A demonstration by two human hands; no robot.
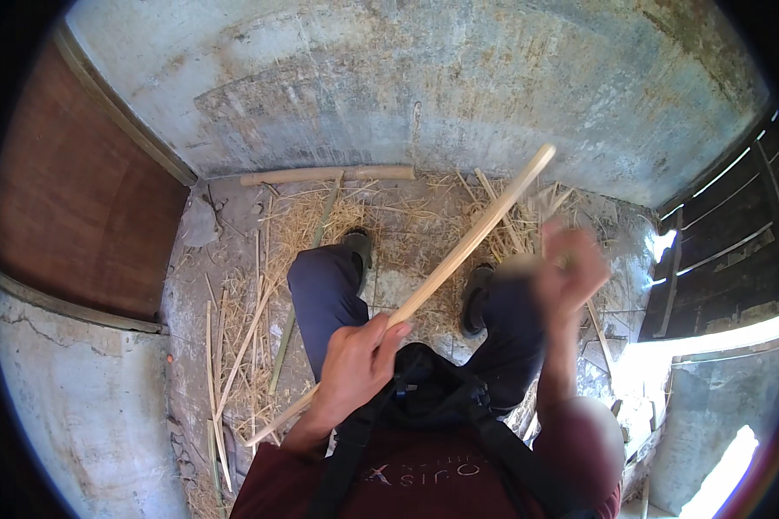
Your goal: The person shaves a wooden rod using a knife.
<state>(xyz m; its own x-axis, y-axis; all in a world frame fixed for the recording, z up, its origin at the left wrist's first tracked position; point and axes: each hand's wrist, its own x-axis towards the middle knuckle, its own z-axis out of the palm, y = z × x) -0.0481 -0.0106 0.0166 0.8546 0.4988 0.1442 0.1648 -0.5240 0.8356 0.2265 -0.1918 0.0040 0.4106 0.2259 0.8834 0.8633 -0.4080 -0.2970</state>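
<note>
My left hand [355, 368] is closed around a long pale wooden stick [467, 242], thumb along its upper side. Held at a slant over my lap, the stick runs from beside my left forearm up to a rounded far end at the right. Smeared by motion, my right hand [571, 264] is raised above my right knee, to the right of the stick and apart from it. Its fingers look curled. A thin greyish blur [545, 201] shows just beyond them, too unclear to name.
Pale shavings [316, 216] and several split strips [251, 346] litter the floor around my boots [357, 246]. A thick pole [329, 175] lies against the stained wall [407, 86]. At the left is a brown door panel [86, 182]; dark slats [718, 242] stand at the right.
</note>
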